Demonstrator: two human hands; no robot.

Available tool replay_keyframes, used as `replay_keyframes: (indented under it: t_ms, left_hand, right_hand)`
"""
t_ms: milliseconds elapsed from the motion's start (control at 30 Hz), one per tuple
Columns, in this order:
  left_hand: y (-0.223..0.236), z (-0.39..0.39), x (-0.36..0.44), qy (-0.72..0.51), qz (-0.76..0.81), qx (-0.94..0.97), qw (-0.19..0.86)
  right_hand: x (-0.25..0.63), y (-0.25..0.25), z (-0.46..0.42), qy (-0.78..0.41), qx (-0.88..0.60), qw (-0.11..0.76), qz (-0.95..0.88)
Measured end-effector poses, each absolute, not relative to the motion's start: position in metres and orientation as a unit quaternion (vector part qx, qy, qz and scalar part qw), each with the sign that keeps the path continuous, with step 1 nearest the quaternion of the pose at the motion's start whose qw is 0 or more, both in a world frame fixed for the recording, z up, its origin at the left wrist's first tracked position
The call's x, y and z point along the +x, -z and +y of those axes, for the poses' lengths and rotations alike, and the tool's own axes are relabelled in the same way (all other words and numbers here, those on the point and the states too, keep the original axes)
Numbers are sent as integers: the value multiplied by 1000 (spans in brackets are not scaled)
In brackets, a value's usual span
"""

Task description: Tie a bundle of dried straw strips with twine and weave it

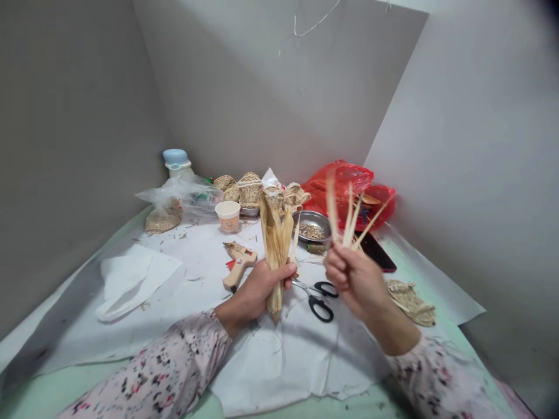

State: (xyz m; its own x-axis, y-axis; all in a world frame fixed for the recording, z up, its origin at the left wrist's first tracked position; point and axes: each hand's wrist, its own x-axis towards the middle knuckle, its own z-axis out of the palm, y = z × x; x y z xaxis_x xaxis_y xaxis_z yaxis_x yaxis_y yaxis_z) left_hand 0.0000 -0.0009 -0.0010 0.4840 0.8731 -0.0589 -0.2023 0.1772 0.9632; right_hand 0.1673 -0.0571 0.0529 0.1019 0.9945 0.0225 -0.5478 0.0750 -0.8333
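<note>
My left hand [262, 285] is closed around a bundle of dried husk leaves [274, 244], held upright over the table with its pointed end down. In my right hand [353, 276] are several thin pale husk strips [348, 224], fanned out upward and partly blurred. The two hands are apart. Scissors with black handles [321, 308] lie on the white sheet between them, their blades partly hidden near my left fingers. To the left of my left hand rests a beige glue gun [243, 262].
A paper cup [229, 216], woven straw pieces [250, 189] and a metal bowl of scraps [312, 226] stand at the back. Red plastic bags [336, 183] fill the back right. A woven piece [410, 302] lies at right, and folded white cloth [131, 279] at left.
</note>
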Motion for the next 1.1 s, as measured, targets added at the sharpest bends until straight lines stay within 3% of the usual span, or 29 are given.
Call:
replay_keyframes:
  t_ms: [200,500,700,1100]
  left_hand:
    - [3,-5,1,-369,311,538,692]
    - [3,-7,1,-351,320,547,689]
    - [-2,-5,2,-407,303,471,722]
    - [-6,-5,1,-419,273,378,779]
  right_hand:
    - [140,-3,-54,-628,-361,571,-387]
    - [137,3,-52,-591,-383,612,-360]
    - [144,7,-47,-519,-417,679,-309]
    - [137,12,-51,-572,-411,605,-371]
